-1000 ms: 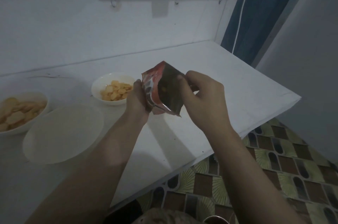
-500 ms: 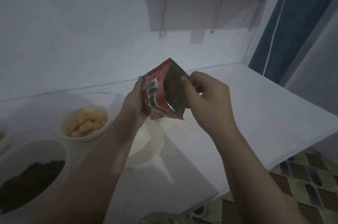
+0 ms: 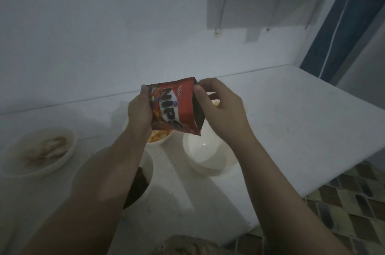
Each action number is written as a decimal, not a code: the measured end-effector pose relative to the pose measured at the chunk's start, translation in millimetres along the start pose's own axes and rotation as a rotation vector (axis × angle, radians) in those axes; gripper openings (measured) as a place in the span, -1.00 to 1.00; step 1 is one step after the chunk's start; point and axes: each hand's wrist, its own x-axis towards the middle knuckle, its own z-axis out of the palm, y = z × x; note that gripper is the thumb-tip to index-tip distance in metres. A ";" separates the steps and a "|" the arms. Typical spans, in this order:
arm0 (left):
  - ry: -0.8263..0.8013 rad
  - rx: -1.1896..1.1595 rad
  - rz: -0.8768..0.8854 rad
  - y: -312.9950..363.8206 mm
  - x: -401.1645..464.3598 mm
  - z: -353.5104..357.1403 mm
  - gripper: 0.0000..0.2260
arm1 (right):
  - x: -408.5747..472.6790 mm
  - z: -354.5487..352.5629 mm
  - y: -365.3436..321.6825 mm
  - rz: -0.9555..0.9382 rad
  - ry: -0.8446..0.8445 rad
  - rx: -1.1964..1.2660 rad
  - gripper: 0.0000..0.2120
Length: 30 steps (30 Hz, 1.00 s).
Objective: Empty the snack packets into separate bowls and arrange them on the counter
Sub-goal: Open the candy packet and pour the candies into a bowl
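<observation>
White counter (image 3: pixel 281 129) under dim light carries filled bowls at left, while the left hand (image 3: pixel 140 112) and right hand (image 3: pixel 220 113) pinch the red snack packet (image 3: pixel 177 106) above the empty bowl (image 3: pixel 208 150), apparently opening it, needing tearing then tipping.

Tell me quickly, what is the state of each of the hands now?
Left hand: closed on the red snack packet.
Right hand: closed on the same packet's other edge.

Dim, bluish light — soft, wide-angle blur.
</observation>
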 end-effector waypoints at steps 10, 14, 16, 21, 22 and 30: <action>0.001 0.221 0.165 -5.0 15.6 -3.1 -0.55 | 11.5 16.9 20.2 0.122 0.135 -0.290 -0.89; -0.029 0.244 0.200 -6.0 21.3 -2.5 -0.49 | 3.3 17.7 29.7 0.106 0.150 -0.350 -0.87; -0.040 0.250 0.232 -6.1 22.3 -0.8 -0.48 | -1.8 18.8 30.6 0.140 0.167 -0.350 -0.89; -0.060 0.247 0.280 -8.7 23.8 4.2 -0.50 | -12.2 16.9 29.9 0.171 0.183 -0.378 -0.90; -0.069 0.237 0.289 -9.8 23.7 4.8 -0.52 | -14.1 15.9 30.5 0.165 0.193 -0.387 -0.89; -0.103 0.238 0.378 -5.8 20.6 11.0 -0.61 | -26.3 10.9 35.8 0.152 0.203 -0.431 -0.90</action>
